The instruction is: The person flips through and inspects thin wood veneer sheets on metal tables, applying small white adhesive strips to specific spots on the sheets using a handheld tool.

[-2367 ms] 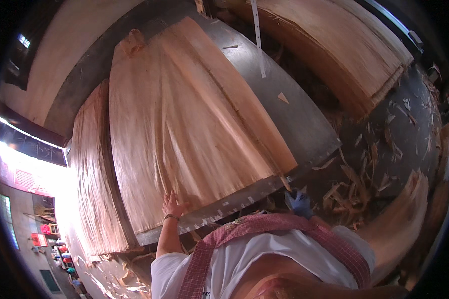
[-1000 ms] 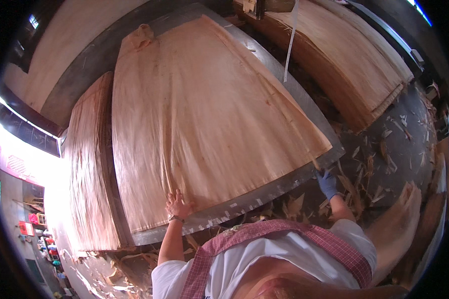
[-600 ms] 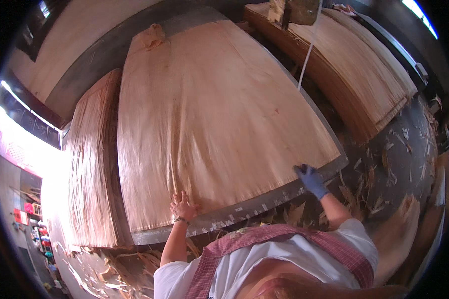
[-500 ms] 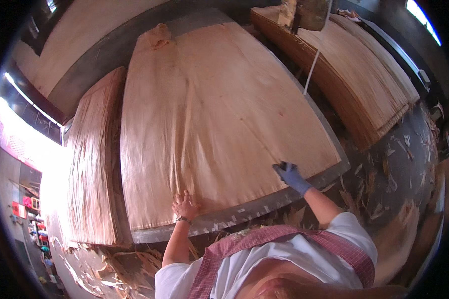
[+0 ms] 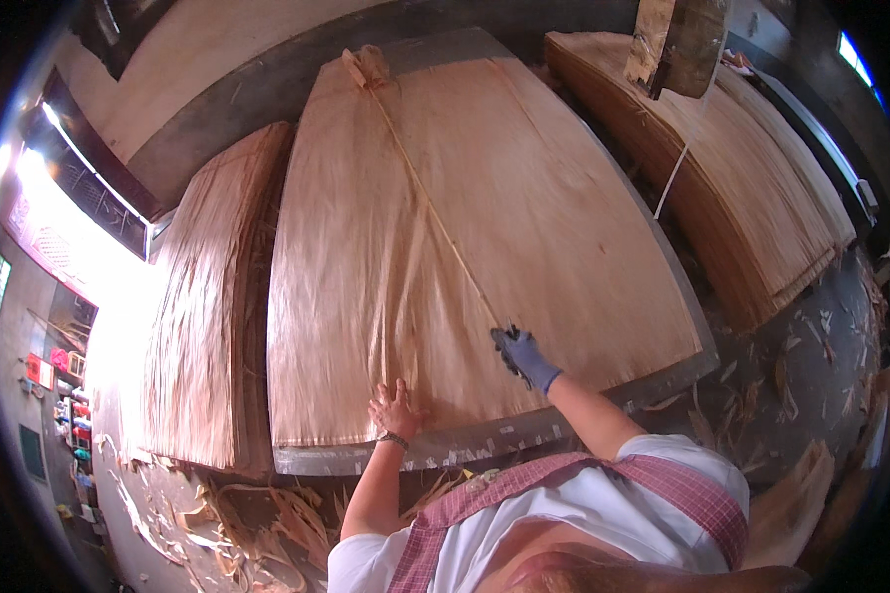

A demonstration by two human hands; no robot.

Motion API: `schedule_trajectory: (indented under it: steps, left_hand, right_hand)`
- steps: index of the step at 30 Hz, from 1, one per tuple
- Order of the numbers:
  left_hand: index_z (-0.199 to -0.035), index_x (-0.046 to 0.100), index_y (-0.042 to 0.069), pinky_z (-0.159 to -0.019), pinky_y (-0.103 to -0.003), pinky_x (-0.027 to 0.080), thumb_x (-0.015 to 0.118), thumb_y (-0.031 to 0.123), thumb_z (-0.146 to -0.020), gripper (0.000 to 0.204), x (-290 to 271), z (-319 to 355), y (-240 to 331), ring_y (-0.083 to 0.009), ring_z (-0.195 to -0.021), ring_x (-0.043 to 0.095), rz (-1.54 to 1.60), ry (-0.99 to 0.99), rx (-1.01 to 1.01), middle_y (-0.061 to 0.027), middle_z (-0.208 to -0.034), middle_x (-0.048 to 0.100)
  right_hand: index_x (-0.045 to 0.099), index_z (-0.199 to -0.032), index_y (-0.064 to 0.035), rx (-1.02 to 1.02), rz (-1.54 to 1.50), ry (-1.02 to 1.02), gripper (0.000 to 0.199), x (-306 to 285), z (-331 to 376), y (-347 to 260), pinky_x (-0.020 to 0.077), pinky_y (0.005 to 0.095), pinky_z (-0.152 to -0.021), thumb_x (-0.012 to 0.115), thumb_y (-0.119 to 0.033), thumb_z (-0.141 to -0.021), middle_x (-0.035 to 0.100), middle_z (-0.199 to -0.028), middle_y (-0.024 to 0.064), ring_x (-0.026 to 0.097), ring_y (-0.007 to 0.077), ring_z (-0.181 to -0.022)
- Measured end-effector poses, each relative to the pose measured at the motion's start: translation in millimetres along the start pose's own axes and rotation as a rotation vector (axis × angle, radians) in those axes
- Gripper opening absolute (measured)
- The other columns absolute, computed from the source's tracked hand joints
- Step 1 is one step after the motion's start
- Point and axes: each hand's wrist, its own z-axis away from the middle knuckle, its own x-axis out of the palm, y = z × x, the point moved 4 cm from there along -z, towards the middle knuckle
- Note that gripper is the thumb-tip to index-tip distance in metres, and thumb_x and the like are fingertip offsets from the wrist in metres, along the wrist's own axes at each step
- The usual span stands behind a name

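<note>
A large sheet of pale wood veneer (image 5: 564,287) lies on a grey tabletop (image 5: 445,457), with long creases toward its left side. My bare left hand (image 5: 396,410) rests flat near the sheet's front edge, fingers spread. To its right, my right hand (image 5: 526,359), in a blue glove with dark fingers, is closed at the near end of a long, thin, pale strip (image 5: 435,212). That strip slants up to a crumpled piece of veneer (image 5: 367,67) at the far left corner. Whether the strip is wood or cord I cannot tell.
Tall veneer stacks stand at the left (image 5: 203,316) and the right (image 5: 722,188) of the table. A wooden block (image 5: 674,44) hangs over the far right, a thin pale cord (image 5: 674,178) below it. Veneer scraps (image 5: 257,524) litter the floor.
My right hand has moved left over the sheet. The pale strip now runs in a straight line from it to the crumpled piece. My left hand stays flat; the whole view has shifted.
</note>
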Motion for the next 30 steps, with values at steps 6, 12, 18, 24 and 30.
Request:
schedule_trajectory:
  steps: [6,12,18,24,30]
  left_hand:
    - [-0.151,0.031,0.024,-0.108,-0.057,0.031,0.074,0.061,-0.07,0.099,-8,5,1,-0.0518,-0.13,0.038,0.014,-0.009,-0.005,-0.0207,-0.155,0.026]
    - [-0.152,0.029,0.023,-0.109,-0.057,0.031,0.074,0.061,-0.069,0.101,-11,6,7,-0.0525,-0.132,0.035,0.015,-0.057,-0.006,-0.0208,-0.156,0.024]
    - [-0.152,0.029,0.024,-0.109,-0.056,0.032,0.077,0.057,-0.068,0.102,-17,9,10,-0.0526,-0.133,0.035,0.026,-0.059,-0.002,-0.0205,-0.156,0.024]
    - [-0.151,0.031,0.023,-0.106,-0.056,0.035,0.078,0.057,-0.067,0.102,-10,5,8,-0.0521,-0.132,0.036,0.016,-0.041,-0.007,-0.0202,-0.156,0.024]
    - [-0.151,0.03,0.023,-0.107,-0.057,0.034,0.077,0.056,-0.068,0.101,-7,4,7,-0.0507,-0.133,0.035,0.003,-0.038,-0.024,-0.0195,-0.157,0.023]
  right_hand:
    - [0.054,-0.071,-0.0126,-0.086,0.033,0.116,0.039,-38,0,-11,0.0331,0.0273,-0.036,0.066,-0.045,-0.089,0.05,-0.054,-0.0011,0.044,0.0105,-0.039]
    - [0.054,-0.073,-0.0116,-0.008,-0.076,0.057,0.041,-72,26,15,0.034,0.0271,-0.036,0.065,-0.047,-0.089,0.048,-0.053,-0.0018,0.043,0.0101,-0.039]
    - [0.054,-0.072,-0.0129,-0.028,-0.057,0.006,0.04,-53,24,14,0.0343,0.0271,-0.037,0.066,-0.047,-0.088,0.049,-0.053,-0.0026,0.045,0.0094,-0.041]
    - [0.055,-0.071,-0.0121,-0.025,-0.009,0.045,0.041,-73,1,4,0.035,0.0275,-0.038,0.066,-0.047,-0.088,0.051,-0.054,-0.0016,0.045,0.0097,-0.041]
    - [0.053,-0.069,-0.0121,-0.02,0.002,0.145,0.042,-87,25,20,0.0351,0.0291,-0.037,0.066,-0.047,-0.089,0.051,-0.053,-0.0007,0.046,0.011,-0.039]
